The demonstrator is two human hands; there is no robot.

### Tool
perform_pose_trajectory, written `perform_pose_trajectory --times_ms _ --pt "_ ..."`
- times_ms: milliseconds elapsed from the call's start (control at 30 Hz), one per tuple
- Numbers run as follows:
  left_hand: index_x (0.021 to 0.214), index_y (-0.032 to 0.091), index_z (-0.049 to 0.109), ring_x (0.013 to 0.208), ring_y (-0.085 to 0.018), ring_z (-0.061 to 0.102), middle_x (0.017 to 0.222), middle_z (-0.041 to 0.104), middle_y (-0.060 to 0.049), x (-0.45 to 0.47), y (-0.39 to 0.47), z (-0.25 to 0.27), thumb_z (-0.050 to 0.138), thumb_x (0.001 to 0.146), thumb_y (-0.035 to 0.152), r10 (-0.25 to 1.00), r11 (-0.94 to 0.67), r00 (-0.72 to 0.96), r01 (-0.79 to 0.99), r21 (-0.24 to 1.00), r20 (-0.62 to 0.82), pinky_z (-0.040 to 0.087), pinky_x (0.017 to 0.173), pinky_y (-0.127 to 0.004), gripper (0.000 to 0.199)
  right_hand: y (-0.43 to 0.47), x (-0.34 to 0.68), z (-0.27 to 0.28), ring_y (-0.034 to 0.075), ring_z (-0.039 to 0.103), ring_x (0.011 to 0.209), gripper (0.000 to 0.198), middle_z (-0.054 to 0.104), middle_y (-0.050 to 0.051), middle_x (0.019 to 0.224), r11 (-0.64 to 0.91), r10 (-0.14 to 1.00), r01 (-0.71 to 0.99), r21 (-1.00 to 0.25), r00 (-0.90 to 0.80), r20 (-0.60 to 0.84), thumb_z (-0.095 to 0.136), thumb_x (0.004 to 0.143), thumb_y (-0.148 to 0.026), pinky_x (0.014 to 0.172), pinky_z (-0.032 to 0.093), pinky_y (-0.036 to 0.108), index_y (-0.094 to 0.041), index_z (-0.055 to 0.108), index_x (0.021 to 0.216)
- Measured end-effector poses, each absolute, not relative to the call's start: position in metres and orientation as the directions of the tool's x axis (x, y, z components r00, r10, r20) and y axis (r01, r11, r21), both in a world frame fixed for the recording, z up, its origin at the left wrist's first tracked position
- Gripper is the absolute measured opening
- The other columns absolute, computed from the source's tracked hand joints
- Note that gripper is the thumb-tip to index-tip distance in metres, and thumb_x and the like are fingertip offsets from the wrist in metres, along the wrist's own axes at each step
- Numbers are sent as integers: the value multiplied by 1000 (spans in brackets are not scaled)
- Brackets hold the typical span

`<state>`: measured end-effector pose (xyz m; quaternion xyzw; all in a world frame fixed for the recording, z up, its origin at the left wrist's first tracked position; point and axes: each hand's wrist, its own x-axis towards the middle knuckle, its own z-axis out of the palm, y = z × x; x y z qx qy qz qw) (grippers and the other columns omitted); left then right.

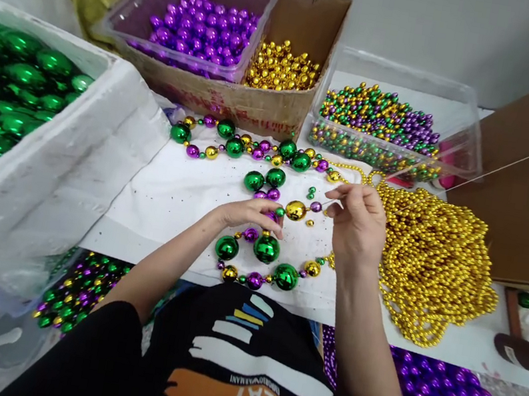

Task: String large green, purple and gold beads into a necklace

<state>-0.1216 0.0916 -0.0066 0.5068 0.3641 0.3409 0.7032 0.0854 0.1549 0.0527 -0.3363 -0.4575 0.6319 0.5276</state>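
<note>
My left hand [254,213] pinches a string of beads at a small green bead [280,212], its fingers curled around part of the strand. A large gold bead [295,211] and a small purple bead [316,207] sit in line between my hands. My right hand [361,217] is closed on a thin thread at the purple bead's far side; whether a needle is in the fingertips I cannot tell. The strand [254,281] of green, purple and gold beads curves below my left hand. Loose green beads [254,181] lie just above it.
A finished-looking bead strand [234,147] lies across the white cloth [141,204]. Gold bead chains [430,266] are heaped at right. Behind stand a purple-bead tub [268,23], a cardboard box [289,111] and a clear bin [466,147]. A foam box [125,90] holds green beads.
</note>
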Motion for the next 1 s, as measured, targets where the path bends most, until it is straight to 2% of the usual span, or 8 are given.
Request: perform_pose_trajectory --times_ms 133,233,300,533,667,767,867,1000 --pt "83 15 57 75 -21 69 69 62 -1 -146 82 -4 77 70 57 862 369 480 -378 849 -162 51 92 -46 48 153 99 33 6 45 48 28 44 -8 57 -357 909 -509 -783 -382 -165 78 80 -44 37 29 13 -23 59 83" --pt "88 17 52 48 -9 52 61 53 6 -152 78 -4 76 73 55 847 453 440 -307 837 -298 56 69 -37 48 148 98 13 3 27 39 26 31 -11 53 -547 813 -518 -658 -514 -272 78 82 -39 33 21 11 -22 58 85" --pt "86 17 51 42 -4 41 61 50 7 -149 79 -4 75 77 51 818 494 427 -179 851 -385 53 58 -29 43 144 95 0 3 27 39 27 31 -11 53 -603 781 -514 -610 -537 -320 78 81 -38 33 22 9 -21 57 85" --pt "80 19 46 44 -3 39 60 45 8 -135 91 -8 77 73 57 796 509 326 95 856 -510 37 43 -18 49 140 101 -21 4 39 41 20 42 -9 52 -694 710 -455 -557 -558 -429 77 81 -31 35 32 10 -20 61 85" --pt "82 18 49 43 -4 39 59 47 7 -134 95 -12 76 72 59 796 503 323 118 856 -512 34 42 -18 50 144 114 -23 9 65 66 21 69 0 77 -699 698 -382 -605 -549 -460 76 76 -14 54 53 15 -19 66 94" --pt "85 18 51 42 -3 38 60 48 7 -136 95 -15 75 75 57 800 503 350 53 863 -488 38 44 -18 47 142 117 -29 14 71 79 23 74 3 87 -656 740 -382 -651 -494 -456 78 78 -26 55 54 18 -21 65 96" --pt "88 17 53 42 -3 38 61 50 7 -140 95 -19 74 77 55 800 511 383 -34 859 -461 43 47 -20 45 136 109 -35 11 63 59 28 68 -2 68 -598 787 -405 -692 -458 -413 77 81 -42 44 45 15 -23 64 96" --pt "105 17 57 50 -7 50 69 58 3 -146 93 -24 73 78 56 779 542 457 -144 828 -430 50 55 -24 50 139 102 -19 4 26 37 26 30 -12 45 -532 830 -488 -692 -460 -314 75 83 -44 35 25 12 -23 61 90"
